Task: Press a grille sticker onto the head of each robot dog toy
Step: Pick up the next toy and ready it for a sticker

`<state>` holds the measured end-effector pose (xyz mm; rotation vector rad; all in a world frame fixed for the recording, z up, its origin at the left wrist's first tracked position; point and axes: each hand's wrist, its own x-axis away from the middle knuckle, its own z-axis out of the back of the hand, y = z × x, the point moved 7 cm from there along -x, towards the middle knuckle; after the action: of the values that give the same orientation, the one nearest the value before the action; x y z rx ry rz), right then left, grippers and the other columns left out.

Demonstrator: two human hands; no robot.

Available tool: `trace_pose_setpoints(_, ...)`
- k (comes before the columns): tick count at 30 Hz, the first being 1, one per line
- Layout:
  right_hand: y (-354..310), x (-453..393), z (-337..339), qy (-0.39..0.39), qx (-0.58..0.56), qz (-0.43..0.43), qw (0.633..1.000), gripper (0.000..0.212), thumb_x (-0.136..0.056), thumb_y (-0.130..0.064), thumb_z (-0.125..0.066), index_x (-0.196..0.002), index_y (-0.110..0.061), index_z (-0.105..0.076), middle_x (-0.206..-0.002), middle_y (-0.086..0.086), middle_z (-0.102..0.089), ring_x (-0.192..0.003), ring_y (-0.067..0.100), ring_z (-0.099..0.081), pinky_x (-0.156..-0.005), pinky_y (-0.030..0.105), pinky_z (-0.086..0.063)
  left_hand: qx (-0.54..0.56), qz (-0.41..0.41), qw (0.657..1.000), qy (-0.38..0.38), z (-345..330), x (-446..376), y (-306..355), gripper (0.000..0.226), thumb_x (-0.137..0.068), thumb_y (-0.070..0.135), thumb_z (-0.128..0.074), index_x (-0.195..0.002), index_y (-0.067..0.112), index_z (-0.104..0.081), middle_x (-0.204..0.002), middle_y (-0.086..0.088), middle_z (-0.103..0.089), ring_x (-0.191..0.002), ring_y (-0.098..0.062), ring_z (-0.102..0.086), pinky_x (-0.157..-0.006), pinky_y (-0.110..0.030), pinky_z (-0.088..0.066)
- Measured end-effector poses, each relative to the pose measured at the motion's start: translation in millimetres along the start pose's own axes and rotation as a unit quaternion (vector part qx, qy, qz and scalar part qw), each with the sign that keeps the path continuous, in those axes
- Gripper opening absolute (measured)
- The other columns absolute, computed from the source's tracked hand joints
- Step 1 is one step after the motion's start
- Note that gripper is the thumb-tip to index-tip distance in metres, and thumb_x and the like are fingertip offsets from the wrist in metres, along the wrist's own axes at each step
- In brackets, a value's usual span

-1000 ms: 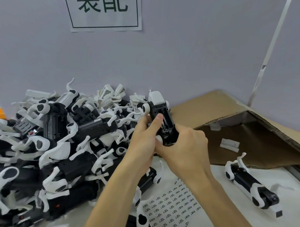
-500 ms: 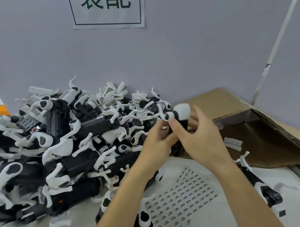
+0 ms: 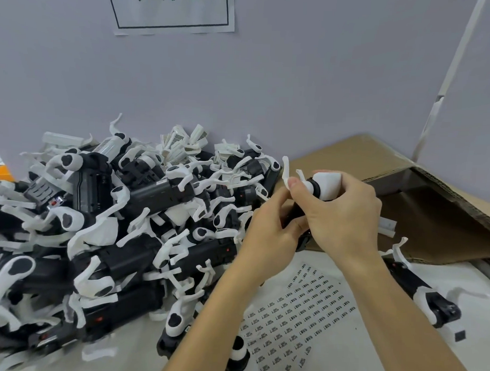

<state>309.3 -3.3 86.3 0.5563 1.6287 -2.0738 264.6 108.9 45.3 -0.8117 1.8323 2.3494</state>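
Observation:
A black-and-white robot dog toy [image 3: 325, 185] is held up in front of me, its white head pointing up and right. My right hand [image 3: 345, 213] grips it round the head and upper body, the thumb lying against a white leg. My left hand [image 3: 267, 236] holds the black lower body from the left, which is mostly hidden behind both hands. On the table under my forearms lies a sticker sheet [image 3: 297, 312] printed with rows of small dark grille stickers.
A large heap of black-and-white robot dog toys [image 3: 120, 231] fills the left side against the wall. One dog toy [image 3: 426, 297] lies alone at the right. An open cardboard box [image 3: 431, 219] sits behind it. Another toy [image 3: 178, 321] lies near the front.
Both hands have carried the toy to the right and turned it, so the white head now points up and right. The right hand has closed round the head.

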Motion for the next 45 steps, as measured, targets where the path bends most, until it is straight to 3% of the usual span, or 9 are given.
trace_pose_setpoints(4, -1.2, -3.4, -3.4, -0.054, -0.027, -0.001, 0.998, 0.031, -0.072, -0.06, -0.078, -0.086, -0.039, -0.062, -0.085, -0.028, -0.068, -0.083, -0.012, -0.062, -0.071, 0.001, -0.044, -0.006, -0.017, 0.999, 0.03, 2.5, -1.5, 4.8, 0.036, -0.089, 0.016, -0.055, -0.124, 0.019, -0.062, -0.105, -0.004, -0.074, -0.099, -0.026, -0.069, -0.089, -0.05, -0.056)
trace_pose_setpoints(8, 6.5, -7.1, -13.4, -0.163, -0.068, -0.045, 0.983, 0.108, -0.065, -0.083, -0.063, -0.152, -0.022, -0.041, -0.147, -0.005, -0.056, -0.13, 0.003, -0.053, -0.106, 0.025, -0.043, 0.01, -0.001, 0.993, 0.116, 25.2, -1.3, 2.1, 0.027, -0.101, 0.01, -0.057, -0.103, 0.035, -0.069, -0.092, 0.004, -0.075, -0.086, -0.007, -0.069, -0.078, -0.024, -0.054)
trace_pose_setpoints(12, 9.3, -16.1, 5.3, -0.105, -0.082, -0.058, 0.989, 0.073, -0.09, -0.06, -0.06, -0.152, -0.026, -0.043, -0.145, -0.012, -0.055, -0.107, -0.025, -0.052, -0.087, -0.001, -0.039, 0.189, 0.138, 0.959, 0.16, 38.4, 1.0, -15.5, 0.032, -0.109, 0.014, -0.038, -0.1, 0.017, -0.069, -0.104, -0.013, -0.072, -0.104, -0.032, -0.067, -0.103, -0.055, -0.05)
trace_pose_setpoints(17, 20.4, -18.4, 6.6, -0.136, -0.022, -0.082, 0.987, 0.023, -0.102, -0.024, -0.053, -0.121, -0.033, -0.063, -0.11, -0.012, -0.073, -0.105, 0.004, -0.068, -0.104, 0.041, -0.052, 0.411, 0.155, 0.884, 0.159, 44.5, 1.5, -16.4, 0.036, -0.089, 0.041, -0.061, -0.109, 0.01, -0.064, -0.083, -0.007, -0.063, -0.073, -0.02, -0.062, -0.065, -0.031, -0.057)
trace_pose_setpoints(22, 28.4, -5.0, -11.5, -0.286, 0.021, -0.127, 0.949, 0.026, -0.104, -0.014, -0.047, -0.113, -0.028, -0.066, -0.093, -0.007, -0.078, -0.083, 0.003, -0.074, -0.094, 0.038, -0.057, 0.453, 0.131, 0.864, 0.179, 47.8, -1.2, -15.2, 0.027, -0.087, 0.034, -0.069, -0.071, 0.014, -0.077, -0.074, -0.004, -0.069, -0.063, -0.015, -0.067, -0.067, -0.029, -0.058)
trace_pose_setpoints(27, 16.6, 11.3, -26.0, -0.412, 0.003, -0.078, 0.908, 0.034, -0.097, -0.02, -0.062, -0.127, -0.037, -0.06, -0.1, -0.022, -0.075, -0.093, 0.002, -0.073, -0.085, 0.024, -0.059, 0.487, 0.114, 0.851, 0.162, 46.7, -0.4, -7.6, 0.041, -0.095, 0.036, -0.054, -0.12, 0.006, -0.065, -0.119, -0.015, -0.073, -0.111, -0.025, -0.071, -0.097, -0.039, -0.056)
trace_pose_setpoints(31, 4.5, 13.9, -32.9, -0.396, -0.049, -0.023, 0.917, 0.057, -0.076, -0.045, -0.079, -0.129, -0.047, -0.056, -0.118, -0.02, -0.07, -0.102, 0.006, -0.072, -0.1, 0.04, -0.053, 0.466, 0.117, 0.864, 0.146, 43.6, -2.3, -4.6, 0.056, -0.098, 0.038, -0.048, -0.142, 0.004, -0.051, -0.138, -0.021, -0.061, -0.131, -0.034, -0.057, -0.113, -0.05, -0.041)
trace_pose_setpoints(35, -1.4, 24.0, -48.8, -0.312, -0.141, -0.008, 0.939, 0.09, -0.066, -0.041, -0.089, -0.143, -0.042, -0.042, -0.123, -0.03, -0.062, -0.111, 0.0, -0.066, -0.094, 0.026, -0.056, 0.441, 0.152, 0.874, 0.137, 40.4, -1.2, -12.9, 0.054, -0.101, 0.044, -0.043, -0.139, 0.007, -0.055, -0.132, -0.019, -0.065, -0.126, -0.038, -0.06, -0.109, -0.054, -0.044)
trace_pose_setpoints(45, -8.0, 29.7, -35.1, -0.064, -0.122, 0.132, 0.982, 0.052, -0.064, -0.02, -0.095, -0.106, -0.026, -0.066, -0.084, -0.023, -0.072, -0.08, -0.006, -0.07, -0.07, 0.002, -0.047, 0.416, 0.172, 0.883, 0.137, 37.1, -0.7, -29.2, 0.035, -0.103, 0.032, -0.05, -0.108, 0.009, -0.075, -0.116, -0.02, -0.073, -0.106, -0.033, -0.072, -0.089, -0.043, -0.059)
